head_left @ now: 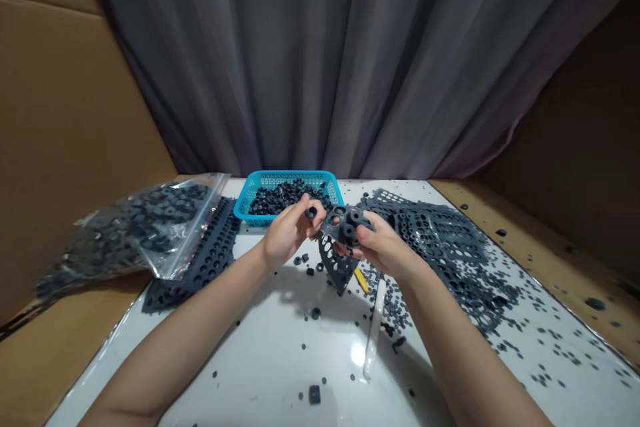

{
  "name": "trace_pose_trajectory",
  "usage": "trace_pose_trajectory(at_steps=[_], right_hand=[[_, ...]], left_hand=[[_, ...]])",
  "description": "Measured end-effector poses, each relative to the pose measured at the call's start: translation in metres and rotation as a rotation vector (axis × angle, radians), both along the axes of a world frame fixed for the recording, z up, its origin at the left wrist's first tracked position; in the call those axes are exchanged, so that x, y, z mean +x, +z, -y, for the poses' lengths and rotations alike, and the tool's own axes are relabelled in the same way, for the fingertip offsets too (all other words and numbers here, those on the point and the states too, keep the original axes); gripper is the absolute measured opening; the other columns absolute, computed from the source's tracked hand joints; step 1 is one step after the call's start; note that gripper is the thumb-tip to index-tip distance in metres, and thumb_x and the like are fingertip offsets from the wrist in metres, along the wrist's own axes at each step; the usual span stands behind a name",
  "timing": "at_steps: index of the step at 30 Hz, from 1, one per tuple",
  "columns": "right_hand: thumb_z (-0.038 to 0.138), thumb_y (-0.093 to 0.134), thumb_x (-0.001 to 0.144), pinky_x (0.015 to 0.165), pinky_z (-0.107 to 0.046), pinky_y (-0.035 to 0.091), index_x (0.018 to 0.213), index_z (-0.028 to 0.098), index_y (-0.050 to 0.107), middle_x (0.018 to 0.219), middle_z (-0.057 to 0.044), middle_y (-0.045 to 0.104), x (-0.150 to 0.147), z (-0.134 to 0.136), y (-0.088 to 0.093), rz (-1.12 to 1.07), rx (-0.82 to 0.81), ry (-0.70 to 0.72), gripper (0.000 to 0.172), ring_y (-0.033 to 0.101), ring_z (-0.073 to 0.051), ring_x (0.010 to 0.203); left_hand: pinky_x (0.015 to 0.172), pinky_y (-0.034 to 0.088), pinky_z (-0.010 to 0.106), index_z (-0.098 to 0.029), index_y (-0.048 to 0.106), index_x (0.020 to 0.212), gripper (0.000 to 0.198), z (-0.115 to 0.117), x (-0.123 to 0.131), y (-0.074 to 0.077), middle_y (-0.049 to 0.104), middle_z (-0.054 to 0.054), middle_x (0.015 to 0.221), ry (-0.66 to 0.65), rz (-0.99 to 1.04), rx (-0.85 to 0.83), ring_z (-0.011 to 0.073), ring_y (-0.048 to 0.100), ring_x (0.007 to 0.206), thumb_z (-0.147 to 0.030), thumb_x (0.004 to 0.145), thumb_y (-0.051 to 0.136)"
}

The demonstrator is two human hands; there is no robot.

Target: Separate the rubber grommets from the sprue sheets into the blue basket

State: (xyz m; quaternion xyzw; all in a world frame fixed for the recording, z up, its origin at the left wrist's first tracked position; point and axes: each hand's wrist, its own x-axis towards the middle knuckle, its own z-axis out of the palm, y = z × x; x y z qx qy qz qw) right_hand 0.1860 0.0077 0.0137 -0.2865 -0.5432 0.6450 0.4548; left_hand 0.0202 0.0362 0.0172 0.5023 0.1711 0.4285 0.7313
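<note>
My left hand (289, 230) is closed, its thumb and fingers pinching a small black rubber cap (311, 213) with a round hollow end. Close beside it, my right hand (387, 243) grips a dark rubber sheet (340, 273). Several thick round caps are still joined to the sheet by my right thumb, and open holes run along its hanging lower part. Both hands are above the white table, just in front of a blue plastic basket (240, 205) of loose black rubber caps (280, 197). Some of my right fingers are hidden behind the sheet.
A clear zip bag (145, 220) full of black caps lies at left, partly over dark moulded sheets (215, 240). Punched-out sheets (440, 233) pile up at right among scattered small scraps (395, 307). A yellow tool (361, 280) and white stick (375, 330) lie below my hands.
</note>
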Motion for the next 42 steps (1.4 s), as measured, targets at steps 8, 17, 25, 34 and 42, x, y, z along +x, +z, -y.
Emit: trace_pose_trajectory(at_steps=[8,17,25,34,42], right_hand=[[0.033,0.055,0.073,0.054,-0.028,0.042,0.083,0.014,0.054,0.058,0.001,0.050,0.003,0.001,0.006,-0.024,-0.112,0.039,0.022,0.047,-0.011,0.051],[0.037,0.058,0.075,0.053,-0.024,0.041,0.074,0.017,0.048,0.059,0.005,0.042,-0.022,0.000,-0.010,0.177,-0.120,0.002,0.022,0.040,-0.008,0.050],[0.045,0.047,0.085,0.050,-0.021,0.029,0.060,0.015,0.046,0.054,0.003,0.044,-0.063,0.021,-0.077,0.580,0.131,0.178,0.040,0.038,-0.009,0.053],[0.038,0.042,0.090,0.057,-0.023,0.030,0.068,0.017,0.044,0.062,0.003,0.042,-0.062,0.035,-0.097,0.614,0.390,0.232,0.032,0.037,-0.010,0.058],[0.048,0.044,0.087,0.057,-0.024,0.031,0.063,0.015,0.048,0.061,0.001,0.043,-0.060,0.033,-0.102,0.360,0.112,0.308,0.041,0.037,-0.010,0.058]], left_hand=[[0.038,0.021,0.014,-0.015,0.043,0.065,0.038,-0.016,-0.015,0.008,0.036,-0.005,0.054,-0.128,-0.082,-0.318,0.0030,0.024,0.035,-0.035,0.093,0.026],[0.054,0.028,0.022,-0.017,0.049,0.068,0.019,0.013,-0.030,0.013,0.043,-0.004,0.062,0.439,-0.625,0.560,0.0095,0.037,0.056,-0.031,0.078,0.057],[0.055,0.026,0.025,-0.018,0.041,0.060,0.031,0.064,-0.071,-0.070,0.042,-0.004,0.057,0.308,-1.022,0.525,0.0132,0.040,0.055,-0.035,0.086,0.044],[0.055,0.026,0.025,-0.018,0.040,0.061,0.033,0.079,-0.069,-0.090,0.043,-0.003,0.057,0.281,-0.986,0.383,0.0130,0.041,0.055,-0.033,0.089,0.038],[0.056,0.028,0.025,-0.017,0.046,0.057,0.035,0.079,-0.070,-0.098,0.045,-0.002,0.056,0.276,-0.798,0.357,0.0115,0.040,0.053,-0.029,0.089,0.040]])
